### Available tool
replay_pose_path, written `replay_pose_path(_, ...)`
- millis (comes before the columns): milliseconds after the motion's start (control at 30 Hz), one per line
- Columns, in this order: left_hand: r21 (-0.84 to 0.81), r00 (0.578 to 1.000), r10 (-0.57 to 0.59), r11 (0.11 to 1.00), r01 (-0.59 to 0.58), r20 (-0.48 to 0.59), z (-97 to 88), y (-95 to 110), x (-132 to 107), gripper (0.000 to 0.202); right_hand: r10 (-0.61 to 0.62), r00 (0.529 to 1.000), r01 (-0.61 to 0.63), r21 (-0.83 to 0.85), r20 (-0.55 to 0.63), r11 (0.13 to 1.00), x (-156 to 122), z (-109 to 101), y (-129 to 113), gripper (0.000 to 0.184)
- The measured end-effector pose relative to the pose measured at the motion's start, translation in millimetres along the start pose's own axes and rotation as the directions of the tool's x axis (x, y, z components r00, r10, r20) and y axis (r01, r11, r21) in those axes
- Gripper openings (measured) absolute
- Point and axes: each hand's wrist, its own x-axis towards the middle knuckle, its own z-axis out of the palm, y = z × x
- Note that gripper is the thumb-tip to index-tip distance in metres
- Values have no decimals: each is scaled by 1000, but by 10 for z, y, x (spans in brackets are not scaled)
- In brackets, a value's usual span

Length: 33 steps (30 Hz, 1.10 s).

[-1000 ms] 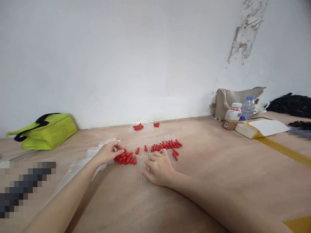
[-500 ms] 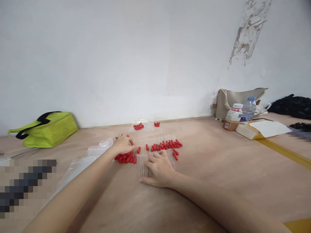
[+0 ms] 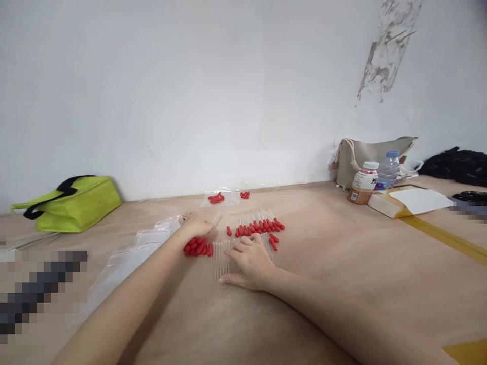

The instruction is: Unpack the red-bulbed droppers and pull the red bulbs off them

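My left hand (image 3: 198,225) is closed in a pinch on a dropper with a clear tube, just behind a pile of loose red rubber bulbs (image 3: 198,248). The fingers of my right hand (image 3: 249,259) lie flat and slightly curled on a row of clear glass tubes (image 3: 221,256) on the brown table top (image 3: 323,284). Behind my right hand lies a row of droppers with red bulbs (image 3: 258,225). A single red bulb (image 3: 229,231) lies between the pile and the row.
Clear plastic bags (image 3: 125,258) lie at the left. A small bag of red bulbs (image 3: 220,198) sits near the wall. A lime green bag (image 3: 72,203) is far left. Two bottles (image 3: 363,182), a beige bag (image 3: 365,152) and a box with paper (image 3: 411,200) are at the right.
My left hand moved right from the bulb pile and closed on the dropper that lay alone beside it. My right hand has stayed on the clear tubes.
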Motion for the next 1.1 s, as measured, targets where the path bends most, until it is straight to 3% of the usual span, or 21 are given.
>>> replay_pose_path(100,66,998,36,997,-33,-54,-125,-23,-209,18,95,984,-93,20,-148,996,-13,-105,92,39)
replay_pose_path(167,78,985,150,987,-143,-88,-152,-35,-433,16,168,948,-164,36,-269,986,-66,-198,195,33)
replay_pose_path(200,83,959,259,964,-251,-112,-137,-38,-559,17,184,928,-182,37,-325,983,-112,-242,250,32)
replay_pose_path(267,80,865,470,882,-464,-177,-48,-34,-805,15,150,908,-153,24,-391,988,-238,-313,345,40)
replay_pose_path(333,86,757,597,797,-598,-264,101,-20,-1009,14,66,929,-71,0,-365,998,-381,-351,391,48)
replay_pose_path(433,55,620,693,682,-730,-367,339,12,-1189,6,-11,963,11,-2,-270,1000,-543,-347,353,47)
replay_pose_path(500,20,573,716,631,-775,-398,452,34,-1238,6,-18,976,22,16,-216,1000,-587,-317,289,42)
replay_pose_path(633,-21,537,724,588,-809,-433,528,68,-1255,13,-41,988,46,31,-147,998,-578,-240,188,33)
replay_pose_path(867,39,536,756,591,-806,-377,446,103,-1252,21,-97,987,101,22,-130,995,-558,-211,161,23)
replay_pose_path(1100,120,442,822,511,-851,-359,382,180,-1312,9,-154,982,155,7,-109,988,-610,-265,116,21)
